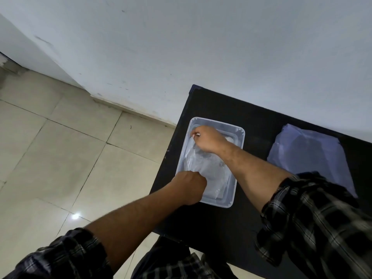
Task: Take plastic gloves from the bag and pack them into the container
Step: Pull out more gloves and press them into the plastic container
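The plastic gloves (203, 164) lay in the container (238, 170) on the bench (221, 222); thin, limp, slippery (seemingly weightless); my left hand (190, 187) and right hand (209, 138) pinched their edges, grip closed, I think.

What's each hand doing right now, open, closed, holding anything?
Left hand: closed, pinching the thin clear plastic gloves at the near end of the clear rectangular plastic container.
Right hand: closed, pinching the gloves' far end.

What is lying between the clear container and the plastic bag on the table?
Nothing: in the head view, only bare black table separates the container from the bag.
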